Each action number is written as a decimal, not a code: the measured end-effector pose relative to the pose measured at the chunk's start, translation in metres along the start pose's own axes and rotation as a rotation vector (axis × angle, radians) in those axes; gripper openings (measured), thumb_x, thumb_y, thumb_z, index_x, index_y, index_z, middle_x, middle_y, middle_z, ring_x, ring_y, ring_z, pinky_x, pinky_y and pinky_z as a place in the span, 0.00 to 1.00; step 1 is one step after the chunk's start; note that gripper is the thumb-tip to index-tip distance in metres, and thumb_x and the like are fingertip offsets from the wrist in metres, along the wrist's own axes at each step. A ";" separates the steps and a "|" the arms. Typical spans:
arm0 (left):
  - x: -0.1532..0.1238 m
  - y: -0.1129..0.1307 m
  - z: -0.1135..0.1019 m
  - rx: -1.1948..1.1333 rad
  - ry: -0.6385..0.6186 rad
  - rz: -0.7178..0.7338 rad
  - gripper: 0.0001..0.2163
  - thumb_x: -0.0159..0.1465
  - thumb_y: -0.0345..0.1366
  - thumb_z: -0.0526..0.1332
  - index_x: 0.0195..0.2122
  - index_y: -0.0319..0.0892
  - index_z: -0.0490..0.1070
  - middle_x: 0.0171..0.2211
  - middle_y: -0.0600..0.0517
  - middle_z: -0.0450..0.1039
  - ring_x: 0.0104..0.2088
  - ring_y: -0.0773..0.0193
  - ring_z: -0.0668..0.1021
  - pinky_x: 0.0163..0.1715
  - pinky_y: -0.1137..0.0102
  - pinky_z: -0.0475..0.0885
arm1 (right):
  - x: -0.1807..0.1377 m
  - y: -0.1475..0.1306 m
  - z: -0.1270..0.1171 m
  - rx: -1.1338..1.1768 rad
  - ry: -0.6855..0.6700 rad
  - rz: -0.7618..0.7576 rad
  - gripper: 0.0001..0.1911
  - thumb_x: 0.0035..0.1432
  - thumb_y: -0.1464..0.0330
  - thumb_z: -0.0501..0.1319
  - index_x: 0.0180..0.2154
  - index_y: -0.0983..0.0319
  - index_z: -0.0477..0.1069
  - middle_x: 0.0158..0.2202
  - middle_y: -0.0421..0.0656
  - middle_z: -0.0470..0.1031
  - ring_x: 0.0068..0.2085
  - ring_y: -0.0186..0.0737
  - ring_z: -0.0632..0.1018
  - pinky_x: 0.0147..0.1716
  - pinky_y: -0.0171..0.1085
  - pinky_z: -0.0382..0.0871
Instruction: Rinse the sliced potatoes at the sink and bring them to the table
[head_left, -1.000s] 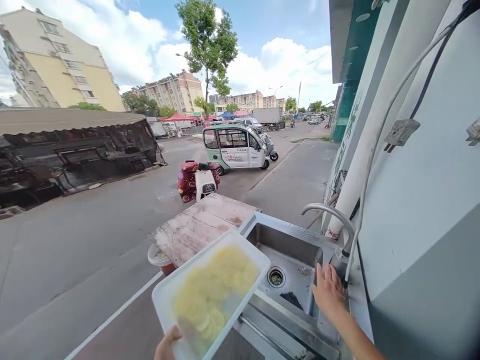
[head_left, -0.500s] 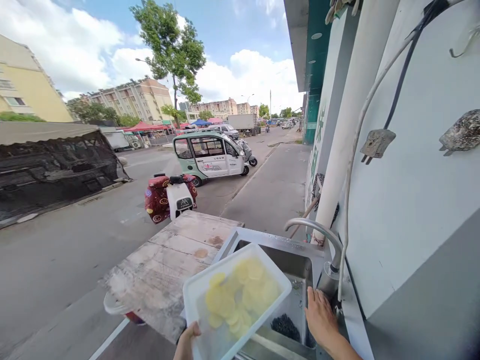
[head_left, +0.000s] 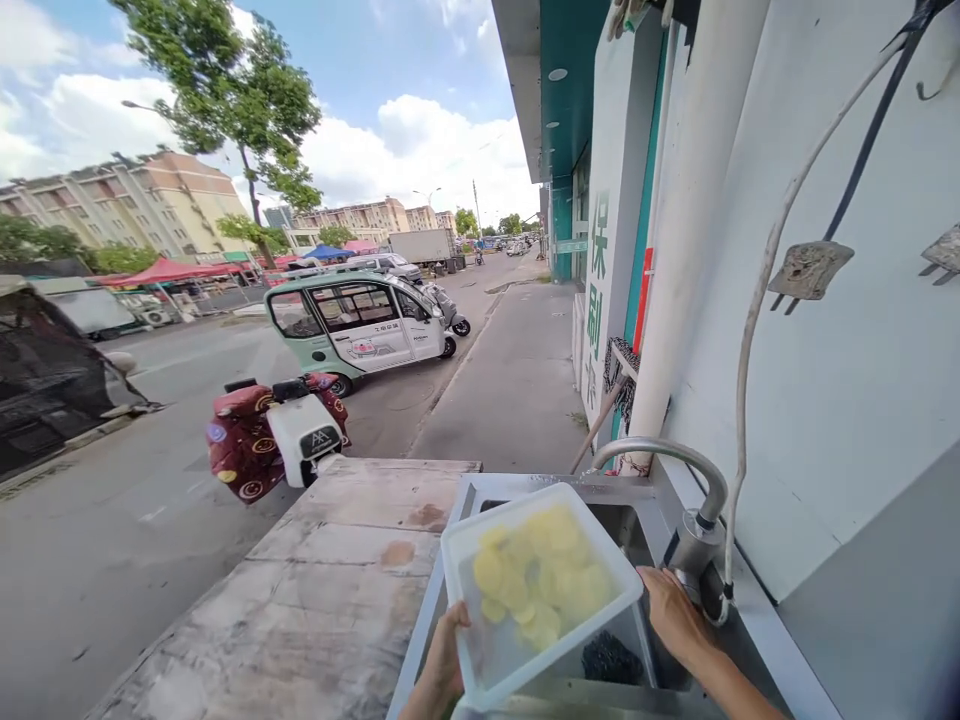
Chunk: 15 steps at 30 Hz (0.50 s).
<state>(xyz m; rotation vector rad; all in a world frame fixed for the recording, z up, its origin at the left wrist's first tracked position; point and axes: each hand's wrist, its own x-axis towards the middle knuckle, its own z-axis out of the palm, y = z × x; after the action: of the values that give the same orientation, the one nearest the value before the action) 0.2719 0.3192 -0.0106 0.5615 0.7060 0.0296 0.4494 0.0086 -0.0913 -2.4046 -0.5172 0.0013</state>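
My left hand [head_left: 444, 662] grips the near left edge of a white plastic tub [head_left: 480, 650] and holds it over the steel sink [head_left: 480, 492]. The tub holds yellow potato slices [head_left: 541, 577] lying in water. My right hand [head_left: 677, 618] rests on the sink's right rim beside the base of the curved steel faucet [head_left: 675, 462]; its fingers are partly hidden behind the tub. The faucet spout arcs above the tub's far right corner.
A worn wooden board [head_left: 330, 580] lies left of the sink. A white wall [head_left: 840, 380] with a hose and hooks runs along the right. Beyond stand a red-covered scooter [head_left: 266, 433], a small green-and-white vehicle [head_left: 352, 322], the pavement and the street.
The view swung right and closer to the sink. The tub moved from left of the basin to above it, under the faucet. My right hand stayed by the faucet base.
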 end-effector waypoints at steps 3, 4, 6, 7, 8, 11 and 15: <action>0.014 0.022 -0.006 0.088 -0.028 -0.059 0.22 0.41 0.30 0.58 0.41 0.38 0.70 0.20 0.48 0.71 0.22 0.55 0.75 0.24 0.65 0.70 | 0.006 -0.017 -0.009 0.439 0.018 0.350 0.25 0.58 0.64 0.43 0.48 0.65 0.71 0.51 0.55 0.73 0.51 0.46 0.75 0.50 0.46 0.67; 0.018 0.029 -0.007 0.129 -0.035 -0.072 0.21 0.41 0.30 0.58 0.39 0.38 0.70 0.19 0.49 0.70 0.20 0.57 0.74 0.21 0.66 0.69 | 0.008 -0.027 -0.011 0.606 -0.021 0.459 0.26 0.59 0.60 0.43 0.49 0.65 0.70 0.51 0.55 0.73 0.50 0.46 0.75 0.48 0.45 0.68; 0.025 0.042 -0.008 0.215 -0.064 -0.090 0.19 0.40 0.31 0.58 0.36 0.38 0.70 0.18 0.50 0.68 0.16 0.61 0.70 0.18 0.69 0.66 | 0.014 -0.048 -0.016 0.839 -0.214 0.620 0.27 0.58 0.54 0.48 0.49 0.65 0.69 0.47 0.54 0.76 0.47 0.47 0.77 0.47 0.45 0.69; 0.029 0.049 -0.009 0.250 -0.088 -0.086 0.19 0.40 0.31 0.57 0.36 0.38 0.70 0.18 0.50 0.68 0.16 0.63 0.69 0.17 0.70 0.65 | 0.017 -0.058 -0.018 0.922 -0.337 0.637 0.28 0.57 0.53 0.50 0.49 0.66 0.69 0.44 0.54 0.77 0.44 0.47 0.78 0.46 0.45 0.69; 0.034 0.054 -0.010 0.288 -0.107 -0.096 0.19 0.39 0.31 0.57 0.36 0.38 0.69 0.18 0.50 0.68 0.16 0.63 0.69 0.17 0.71 0.64 | 0.022 -0.067 -0.019 1.013 -0.439 0.638 0.27 0.57 0.53 0.51 0.48 0.67 0.69 0.41 0.54 0.78 0.42 0.46 0.79 0.45 0.45 0.70; 0.050 0.068 -0.013 0.364 -0.151 -0.120 0.19 0.38 0.31 0.55 0.35 0.38 0.68 0.20 0.52 0.68 0.16 0.65 0.68 0.15 0.73 0.61 | 0.035 -0.084 -0.016 1.237 -0.582 0.615 0.26 0.57 0.55 0.51 0.49 0.67 0.67 0.40 0.53 0.78 0.42 0.46 0.79 0.46 0.45 0.70; 0.069 0.075 -0.017 0.418 -0.196 -0.158 0.17 0.39 0.31 0.54 0.33 0.40 0.66 0.20 0.54 0.66 0.15 0.68 0.65 0.15 0.73 0.60 | 0.035 -0.081 -0.002 1.265 -0.517 0.625 0.25 0.55 0.61 0.57 0.53 0.63 0.63 0.41 0.50 0.78 0.41 0.46 0.79 0.45 0.46 0.70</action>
<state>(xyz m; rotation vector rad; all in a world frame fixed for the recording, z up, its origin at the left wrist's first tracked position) 0.3268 0.4062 -0.0256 0.8931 0.5642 -0.3225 0.4522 0.0766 -0.0358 -1.1843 0.0849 0.9381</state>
